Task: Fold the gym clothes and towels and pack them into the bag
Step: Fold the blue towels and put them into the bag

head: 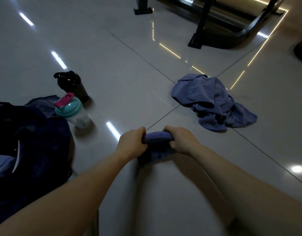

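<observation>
Both fists are curled tight on one small blue cloth (157, 137) — my left hand (132, 143) grips its left end, my right hand (180, 141) its right end, so the bundle sits bunched between them, low over the tiled floor (163, 193). A crumpled blue garment (211, 101) lies well apart, ahead and to the right. The dark bag (36, 142) sits at my left — a teal-lidded shaker (73, 111) just beside it.

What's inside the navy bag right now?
One pale blue piece of cloth shows in the opening of the navy bag. The rest of the inside is dark and covered by the bag's own fabric, so anything else packed there cannot be seen.
</observation>
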A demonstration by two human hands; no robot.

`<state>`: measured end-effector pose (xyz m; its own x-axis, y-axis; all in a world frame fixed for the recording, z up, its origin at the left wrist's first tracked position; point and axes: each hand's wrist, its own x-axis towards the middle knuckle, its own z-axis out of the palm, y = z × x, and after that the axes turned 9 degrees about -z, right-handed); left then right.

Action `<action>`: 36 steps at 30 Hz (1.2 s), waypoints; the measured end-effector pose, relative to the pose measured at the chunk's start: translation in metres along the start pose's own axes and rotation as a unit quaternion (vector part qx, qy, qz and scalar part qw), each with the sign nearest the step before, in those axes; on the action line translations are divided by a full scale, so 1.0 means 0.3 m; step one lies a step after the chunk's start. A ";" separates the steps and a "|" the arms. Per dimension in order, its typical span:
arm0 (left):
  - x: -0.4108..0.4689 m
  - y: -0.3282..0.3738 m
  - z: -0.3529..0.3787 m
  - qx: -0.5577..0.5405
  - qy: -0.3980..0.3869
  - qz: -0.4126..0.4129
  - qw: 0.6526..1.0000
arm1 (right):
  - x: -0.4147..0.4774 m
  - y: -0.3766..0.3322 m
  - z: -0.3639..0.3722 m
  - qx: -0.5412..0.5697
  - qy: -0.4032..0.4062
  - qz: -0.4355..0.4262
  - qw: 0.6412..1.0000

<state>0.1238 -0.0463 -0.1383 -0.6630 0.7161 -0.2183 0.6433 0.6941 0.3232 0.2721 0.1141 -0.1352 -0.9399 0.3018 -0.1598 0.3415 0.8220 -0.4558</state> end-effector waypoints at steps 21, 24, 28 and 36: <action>-0.240 -0.185 0.175 0.095 -0.017 0.117 0.988 | -0.319 -0.012 0.258 -0.168 -0.010 -0.097 0.981; -0.243 -0.180 0.174 0.080 -0.028 0.086 0.993 | -0.304 -0.023 0.253 -0.180 -0.015 -0.097 0.979; -0.222 -0.184 0.175 0.029 -0.026 0.038 0.998 | -0.287 -0.026 0.241 -0.179 -0.015 -0.094 0.979; -0.153 -0.165 0.151 -0.110 -0.040 -0.090 0.989 | -0.207 -0.027 0.195 -0.061 0.005 0.031 0.998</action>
<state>0.1397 -0.1101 -0.1860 -0.7208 0.5919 -0.3607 0.4131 0.7847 0.4622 0.3275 0.0604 -0.1729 -0.9174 0.3580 -0.1741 0.3970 0.8547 -0.3346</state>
